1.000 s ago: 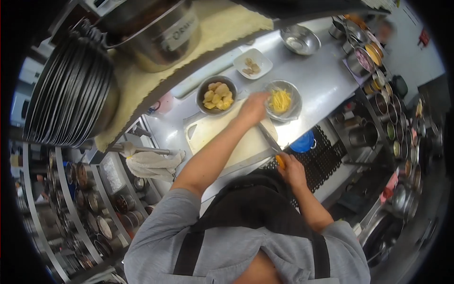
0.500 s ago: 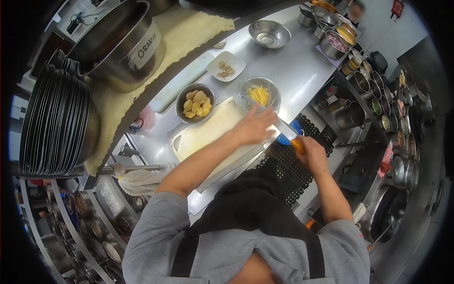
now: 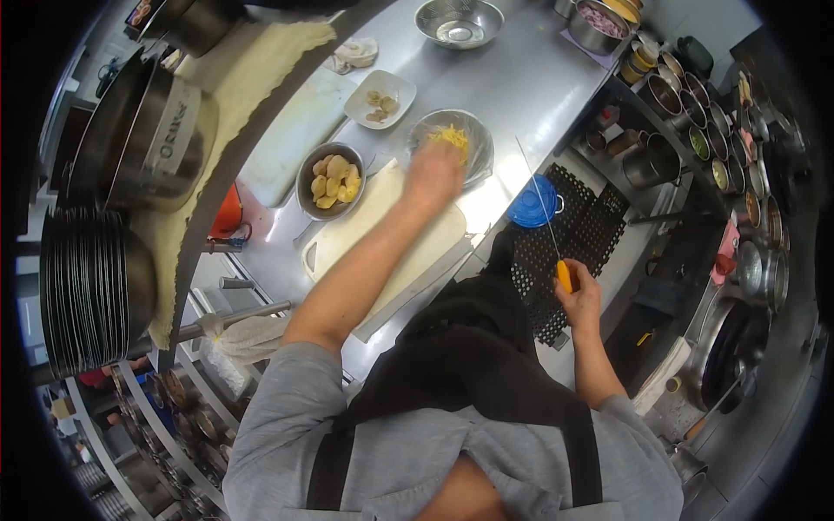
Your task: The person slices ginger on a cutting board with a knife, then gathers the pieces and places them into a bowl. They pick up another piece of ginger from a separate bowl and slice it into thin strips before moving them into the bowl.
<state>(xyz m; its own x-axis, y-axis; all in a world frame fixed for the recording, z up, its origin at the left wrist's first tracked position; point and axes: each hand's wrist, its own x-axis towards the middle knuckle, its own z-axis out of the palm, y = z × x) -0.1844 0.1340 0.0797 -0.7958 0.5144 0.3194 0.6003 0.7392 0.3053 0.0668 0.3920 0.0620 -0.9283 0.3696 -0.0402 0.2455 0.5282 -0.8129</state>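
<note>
My left hand [image 3: 436,174] reaches over the near rim of a plastic-lined bowl [image 3: 482,165], against a heap of thin yellow strips [image 3: 450,136]. Its fingertips are hidden among the strips. My right hand [image 3: 580,293] is wrapped around the orange handle of a knife [image 3: 540,198], held off the counter's edge with its thin blade pointing up and away. Below my left forearm lies a white cutting board [image 3: 417,239]. Beside it stands a metal bowl [image 3: 301,193] of peeled yellowish chunks. A white square dish [image 3: 404,91] holds a few small brownish pieces.
A perforated metal bowl [image 3: 459,35] sits at the back of the counter. Another board [image 3: 300,130] lies at left, under a shelf with a pot labelled ORANGE [image 3: 165,165] and stacked plates [image 3: 82,295]. A blue lidded container [image 3: 533,201] stands on the black floor mat [image 3: 578,226].
My left hand has gone from beside the knife blade into the bowl of yellow strips. The knife has swung away to the right, over the floor. The view has shifted.
</note>
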